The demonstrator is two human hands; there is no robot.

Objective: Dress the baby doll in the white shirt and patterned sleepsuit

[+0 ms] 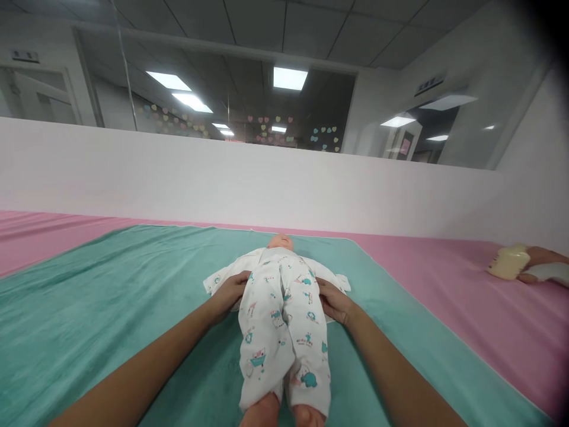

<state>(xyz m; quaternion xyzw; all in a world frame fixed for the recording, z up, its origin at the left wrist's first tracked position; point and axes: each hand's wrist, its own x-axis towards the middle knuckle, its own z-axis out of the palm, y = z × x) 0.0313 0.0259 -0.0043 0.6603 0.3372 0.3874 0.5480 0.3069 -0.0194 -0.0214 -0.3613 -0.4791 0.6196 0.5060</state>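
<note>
A baby doll (281,242) lies on its back on a green cloth (146,296), its head away from me and its bare feet towards me. It wears a white top (242,267) with the sleeves spread out, and white printed trousers (306,320). My left hand (232,293) is closed at the left side of the trousers near the waist. Opposite it, my right hand (336,299) is closed at the right side of the waist. The tips of the fingers are partly hidden by the fabric.
Beneath the green cloth spreads a pink cover (422,267). Another doll (511,262), only partly in frame, lies at the far right. A low white wall (249,184) with a reflective glass panel (306,107) above it stands behind.
</note>
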